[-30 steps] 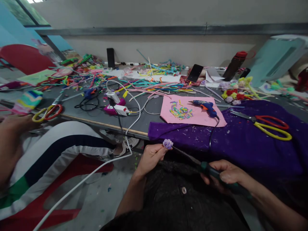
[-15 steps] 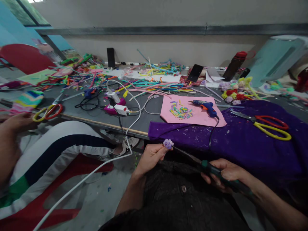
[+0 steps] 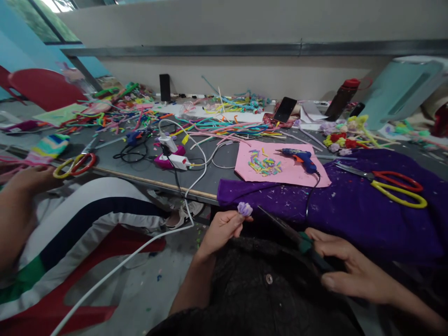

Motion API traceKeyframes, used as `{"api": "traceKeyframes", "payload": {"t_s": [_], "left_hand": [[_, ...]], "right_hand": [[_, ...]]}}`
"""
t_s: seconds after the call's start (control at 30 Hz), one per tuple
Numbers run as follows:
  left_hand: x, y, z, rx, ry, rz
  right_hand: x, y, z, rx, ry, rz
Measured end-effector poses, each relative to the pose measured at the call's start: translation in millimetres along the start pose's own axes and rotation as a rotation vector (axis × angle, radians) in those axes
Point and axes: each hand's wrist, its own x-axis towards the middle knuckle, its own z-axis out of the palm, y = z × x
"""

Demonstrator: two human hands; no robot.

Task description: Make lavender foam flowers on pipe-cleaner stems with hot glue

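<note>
Head view: left hand [image 3: 220,228] pinches a small purple flower [image 3: 244,208] at its fingertips, just below the table edge. Right hand [image 3: 345,270] grips a green-handled tool [image 3: 301,240], tip just beside the flower. Purple cloth [image 3: 350,210] lies beyond, bearing scissors [image 3: 392,184].

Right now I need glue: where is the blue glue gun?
The blue glue gun lies on the pink sheet's right part, centre-right, left of the red-and-yellow scissors.
</note>
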Motion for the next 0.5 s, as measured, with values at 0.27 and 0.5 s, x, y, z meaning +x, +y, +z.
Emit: {"api": "traceKeyframes", "payload": {"t_s": [0.27,0.5], "left_hand": [[-3.7,10.6,5.9,0.343,0.071,0.226],[-3.1,9.1,7.5,0.453,0.096,0.313]], "right_hand": [[-0.4,4.0,9.1,-0.090,-0.061,0.011],[-2.6,6.7,9.2,-0.082,-0.061,0.016]]}}
